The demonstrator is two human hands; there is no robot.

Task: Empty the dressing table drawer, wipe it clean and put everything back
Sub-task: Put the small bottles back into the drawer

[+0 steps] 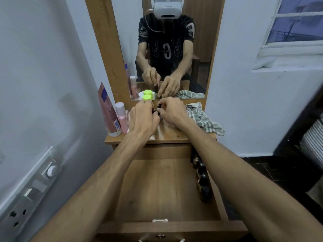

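Note:
The wooden drawer (157, 186) stands pulled out below me, its floor mostly bare. Several small dark bottles (202, 179) stand in a row along its right wall. On the dressing table top (167, 135), my left hand (142, 117) and my right hand (170, 111) meet over small dark items (158, 109). The fingers of both hands curl round these items. What exactly each hand holds is mostly hidden by the fingers. A checked cloth (202, 119) lies crumpled on the top at the right.
A tall pink tube (108, 110) and a pink bottle with a white cap (121, 117) stand at the top's left. A green-capped container (146, 97) sits by the mirror (167, 49). A wall socket panel (31, 194) is at lower left, a window (297, 23) at upper right.

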